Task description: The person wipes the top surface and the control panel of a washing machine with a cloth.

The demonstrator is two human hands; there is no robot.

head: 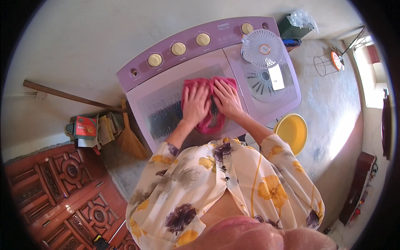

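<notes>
A wet-looking pink cloth (204, 125) lies on the wide transparent washer lid (162, 118) of a purple twin-tub washing machine (193, 26). My left hand (196, 101) rests flat on the cloth's left part, fingers extended. Beside it, my right hand (226, 98) presses flat on the right part, near the seam between the two lids. The cloth loops towards me below both hands, and the lid shows through its middle. Water drops cover much of this lid. What lies under my palms is hidden.
On the smaller spin-tub lid (256, 97) are a white round fan (265, 50) and a white phone-like slab (277, 78). A yellow basin (292, 132) stands right of the machine. To the left are a straw broom (132, 140), stacked papers (106, 128) and a carved wooden door (68, 193).
</notes>
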